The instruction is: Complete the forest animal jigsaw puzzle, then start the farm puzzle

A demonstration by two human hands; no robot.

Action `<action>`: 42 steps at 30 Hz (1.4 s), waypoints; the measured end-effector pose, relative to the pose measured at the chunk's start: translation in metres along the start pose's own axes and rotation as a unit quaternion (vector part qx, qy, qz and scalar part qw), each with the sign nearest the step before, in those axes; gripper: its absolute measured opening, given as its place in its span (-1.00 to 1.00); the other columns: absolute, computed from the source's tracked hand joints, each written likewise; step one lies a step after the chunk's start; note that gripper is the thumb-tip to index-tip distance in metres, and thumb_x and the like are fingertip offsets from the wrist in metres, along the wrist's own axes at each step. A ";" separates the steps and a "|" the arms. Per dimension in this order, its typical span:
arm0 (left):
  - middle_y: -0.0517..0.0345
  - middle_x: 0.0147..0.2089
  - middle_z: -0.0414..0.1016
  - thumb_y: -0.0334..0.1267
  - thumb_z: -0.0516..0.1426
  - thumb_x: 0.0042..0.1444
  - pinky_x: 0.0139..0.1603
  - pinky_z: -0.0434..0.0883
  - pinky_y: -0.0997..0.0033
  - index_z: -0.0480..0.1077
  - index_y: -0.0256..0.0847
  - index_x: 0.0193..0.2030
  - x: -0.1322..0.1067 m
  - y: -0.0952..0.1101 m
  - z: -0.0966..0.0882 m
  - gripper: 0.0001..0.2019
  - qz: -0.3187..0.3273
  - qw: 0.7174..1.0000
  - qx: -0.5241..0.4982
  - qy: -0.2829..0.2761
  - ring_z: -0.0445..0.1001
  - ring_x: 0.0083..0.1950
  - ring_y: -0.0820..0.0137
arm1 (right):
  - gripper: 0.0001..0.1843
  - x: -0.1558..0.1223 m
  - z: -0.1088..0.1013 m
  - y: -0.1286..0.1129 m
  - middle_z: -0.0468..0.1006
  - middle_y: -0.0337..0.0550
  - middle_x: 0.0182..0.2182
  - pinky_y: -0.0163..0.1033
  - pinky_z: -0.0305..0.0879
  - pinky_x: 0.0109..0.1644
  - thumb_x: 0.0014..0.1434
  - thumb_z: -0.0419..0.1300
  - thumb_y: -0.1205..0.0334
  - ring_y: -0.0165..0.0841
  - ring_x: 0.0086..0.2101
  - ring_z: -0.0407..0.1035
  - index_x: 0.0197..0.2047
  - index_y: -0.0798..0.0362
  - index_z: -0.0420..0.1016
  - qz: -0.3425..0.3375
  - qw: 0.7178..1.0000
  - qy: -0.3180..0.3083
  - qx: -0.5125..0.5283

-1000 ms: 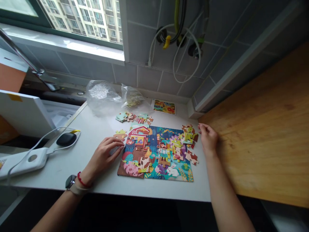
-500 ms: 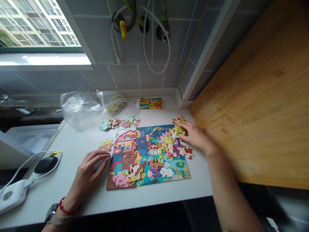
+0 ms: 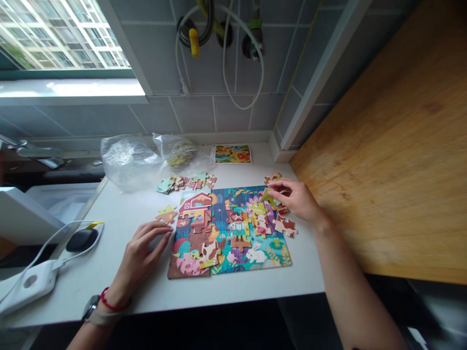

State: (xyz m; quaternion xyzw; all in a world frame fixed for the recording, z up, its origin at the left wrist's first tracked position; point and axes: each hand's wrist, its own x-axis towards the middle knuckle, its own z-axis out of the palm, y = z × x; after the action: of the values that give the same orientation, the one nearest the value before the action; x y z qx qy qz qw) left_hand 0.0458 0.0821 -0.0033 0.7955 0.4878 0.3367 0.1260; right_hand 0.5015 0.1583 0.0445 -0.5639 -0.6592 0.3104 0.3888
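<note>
A colourful jigsaw puzzle (image 3: 233, 262) lies on the white counter, with several loose pieces resting on top of it. Over its upper right corner, my right hand (image 3: 297, 197) pinches a green puzzle piece (image 3: 268, 197) between thumb and fingers. Beneath and beside that hand are more loose pieces, among them a brown-and-pink piece (image 3: 285, 226). My left hand (image 3: 146, 248) rests on the counter at the puzzle's left edge, fingers stretched and apart, holding nothing. Close to its fingertips sits a yellow-and-tan piece (image 3: 167, 214).
Behind the puzzle are a heap of pieces (image 3: 186, 182), clear plastic bags (image 3: 126, 163) and a picture card (image 3: 232, 153). A white power strip (image 3: 32, 287) and a black charger (image 3: 82, 239) lie at left. A wooden panel (image 3: 394, 146) bounds the right side.
My right hand has lifted the green piece from the loose pieces at the right edge, tilting it up. My left hand stays beside the puzzle. The view has shifted slightly.
</note>
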 end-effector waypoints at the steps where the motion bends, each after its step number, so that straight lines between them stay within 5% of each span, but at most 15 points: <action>1: 0.07 -0.03 0.64 -0.20 0.21 0.41 0.14 0.49 0.15 0.59 -0.09 -0.03 0.000 0.000 0.000 -0.88 0.000 1.000 -0.002 0.001 0.56 0.08 0.20 | -0.69 -0.001 0.006 -0.002 0.75 -0.04 -0.14 -0.13 0.61 -0.10 0.21 0.39 0.03 -0.21 -0.20 0.65 -0.06 0.03 0.74 0.010 0.999 0.004 0.035; 6: 0.08 -0.02 0.64 -0.23 0.21 0.41 0.17 0.50 0.16 0.59 -0.09 -0.01 0.000 0.000 0.000 -0.88 -0.002 1.000 -0.007 0.005 0.57 0.09 0.22 | -0.64 -0.005 0.032 -0.008 0.78 -0.06 -0.22 -0.12 0.62 -0.12 0.18 0.43 -0.02 -0.20 -0.23 0.67 -0.05 0.03 0.74 0.032 0.994 -0.059 0.084; 12: 0.06 0.01 0.63 -0.25 0.21 0.41 0.15 0.51 0.17 0.59 -0.11 -0.01 -0.003 -0.001 0.000 -0.87 0.001 1.000 0.001 0.012 0.58 0.09 0.22 | -0.57 -0.005 0.032 -0.007 0.79 -0.03 -0.19 -0.10 0.60 -0.05 0.26 0.36 0.03 -0.19 -0.17 0.68 0.12 0.04 0.68 0.036 0.984 -0.130 0.116; 17: 0.05 0.01 0.61 -0.30 0.20 0.42 0.12 0.53 0.17 0.57 -0.12 0.00 -0.001 0.002 -0.002 -0.88 0.023 1.000 0.011 0.008 0.58 0.07 0.23 | -0.36 -0.005 0.034 -0.006 0.75 -0.12 -0.27 -0.09 0.58 -0.02 0.29 0.34 0.06 -0.21 -0.18 0.66 0.38 0.04 0.46 0.014 0.985 -0.111 0.131; 22: 0.00 0.07 0.58 -0.33 0.21 0.40 0.15 0.52 0.16 0.50 -0.13 0.13 0.001 0.037 -0.007 -0.79 0.056 0.998 0.028 -0.011 0.54 0.14 0.22 | -0.49 -0.001 0.035 0.003 0.72 -0.13 -0.30 -0.06 0.56 -0.06 0.26 0.38 0.17 -0.22 -0.30 0.60 0.26 0.02 0.60 -0.010 0.997 -0.066 -0.034; 26: -0.02 0.15 0.58 -0.31 0.22 0.39 0.20 0.55 0.13 0.46 -0.08 0.22 -0.005 0.076 0.000 -0.71 0.083 0.994 0.031 -0.068 0.49 0.26 0.17 | -0.63 0.000 0.035 0.003 0.71 -0.02 -0.12 0.10 0.48 0.16 0.26 0.41 0.16 -0.08 -0.05 0.56 0.12 -0.01 0.69 -0.110 0.983 -0.041 -0.141; 29: -0.04 0.23 0.56 -0.22 0.23 0.40 0.22 0.58 0.08 0.44 -0.04 0.28 -0.013 0.087 0.010 -0.66 0.082 0.991 0.060 -0.086 0.48 0.33 0.12 | -0.65 -0.005 0.038 -0.007 0.68 0.03 -0.03 0.13 0.45 0.21 0.30 0.39 0.07 -0.06 0.04 0.52 0.10 -0.01 0.69 -0.166 0.969 -0.093 -0.154; 34: -0.06 0.53 0.30 -0.08 0.19 0.42 0.30 0.56 -0.13 0.36 0.01 0.45 -0.032 0.082 0.018 -0.50 0.112 0.976 0.133 -0.132 0.27 0.54 -0.10 | -0.23 -0.023 0.050 -0.027 0.44 0.10 0.37 0.31 0.16 0.47 0.03 0.55 -0.23 0.16 0.40 0.21 0.24 -0.07 0.63 -0.189 0.925 -0.244 -0.221; 37: 0.00 0.59 0.19 -0.08 0.16 0.44 0.35 0.52 -0.20 0.28 0.07 0.52 -0.043 0.080 0.017 -0.45 0.114 0.968 0.159 -0.158 0.18 0.59 -0.14 | 0.02 -0.030 0.055 -0.029 0.17 0.13 0.53 0.41 -0.11 0.55 -0.11 0.57 -0.35 0.27 0.52 -0.10 0.34 -0.07 0.55 -0.171 0.907 -0.273 -0.269; 42: 0.12 0.58 0.22 -0.28 0.07 0.49 0.43 0.46 -0.12 0.23 0.15 0.55 -0.050 0.078 0.016 -0.46 0.087 0.974 0.132 -0.164 0.11 0.63 -0.01 | 0.12 -0.031 0.057 -0.026 0.16 0.17 0.54 0.43 -0.18 0.56 -0.10 0.54 -0.40 0.30 0.53 -0.16 0.42 -0.02 0.47 -0.144 0.905 -0.284 -0.283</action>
State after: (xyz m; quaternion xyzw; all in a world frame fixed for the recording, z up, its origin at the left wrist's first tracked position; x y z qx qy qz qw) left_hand 0.0955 0.0027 0.0049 0.8890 0.4294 0.1437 0.0679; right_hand 0.4411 0.1248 0.0331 -0.4372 -0.8758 0.1984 0.0501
